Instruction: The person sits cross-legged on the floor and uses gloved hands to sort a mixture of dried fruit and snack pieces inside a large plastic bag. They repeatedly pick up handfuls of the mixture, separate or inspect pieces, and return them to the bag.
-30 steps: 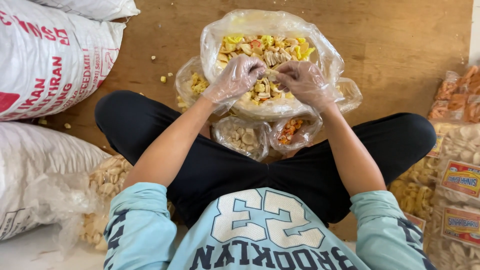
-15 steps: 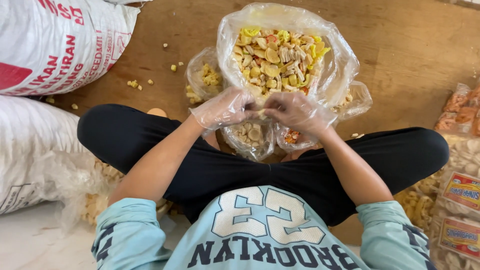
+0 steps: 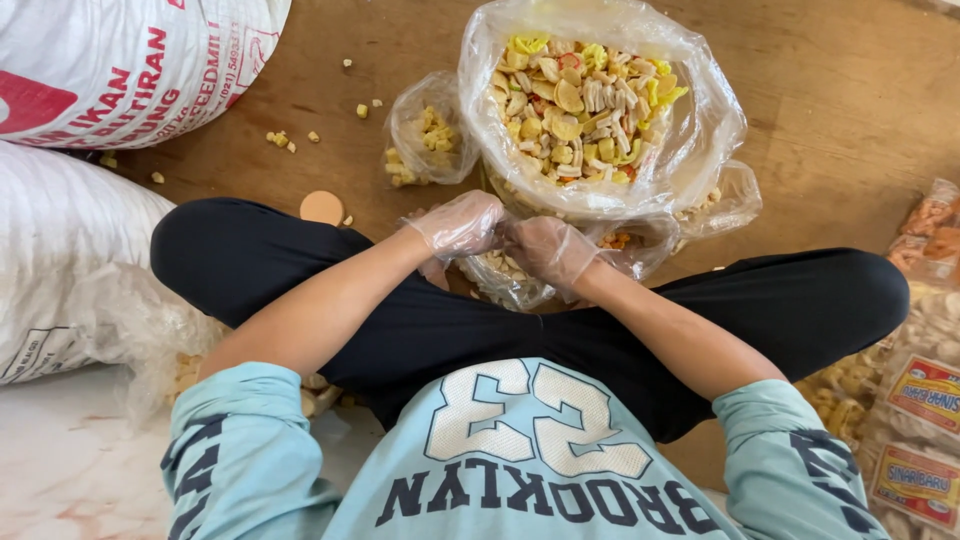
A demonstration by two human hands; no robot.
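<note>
Left hand: your left hand (image 3: 462,225), in a thin clear glove, is clenched on the plastic of the small snack bag (image 3: 520,272) lying in front of your crossed legs.
Right hand: your right hand (image 3: 552,250), also gloved, grips the same small snack bag just beside the left, fingertips touching.
Far left: two white woven sacks (image 3: 110,70) lie on the floor, one above the other.
Loose pieces: scattered crackers (image 3: 280,138) and one round cracker (image 3: 322,207) lie on the wooden floor (image 3: 850,100) near your left knee.
Side bag: a small clear bag (image 3: 428,135) of yellow pieces stands just left of the big one.
Big bag: the large open bag (image 3: 590,100) of mixed crackers stands right behind your hands, touching the small snack bag.
Far right: sealed snack packets (image 3: 925,390) are stacked beside your right leg.
Advice: keep both grips close together on the plastic and hold the mouth upward, so nothing spills; pull gently, since the film looks thin.
</note>
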